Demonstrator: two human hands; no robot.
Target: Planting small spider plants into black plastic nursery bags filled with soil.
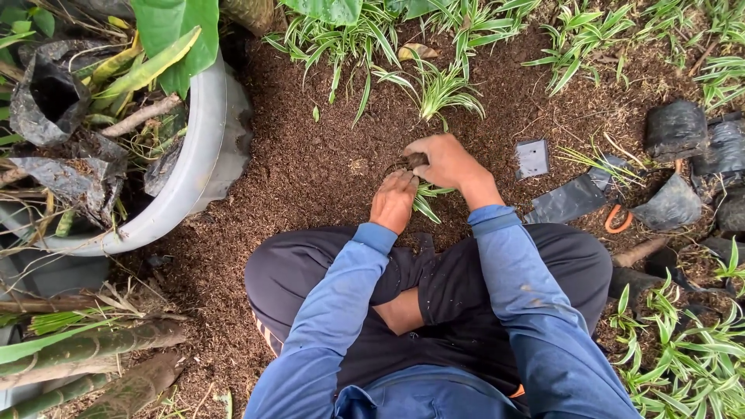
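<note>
I note both hands low on the brown soil bed (310, 167): left hand (393, 200) curled, knuckles down beside a small striped seedling (425, 195), right hand (445, 161) pinching a dark clump, seemingly to steady its roots.

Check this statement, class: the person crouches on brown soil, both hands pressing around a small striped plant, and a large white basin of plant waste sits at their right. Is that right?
Not quite. The head view shows the white basin at the person's left, not right. The rest stands: left hand and right hand are at the small striped plant on brown soil.
</note>
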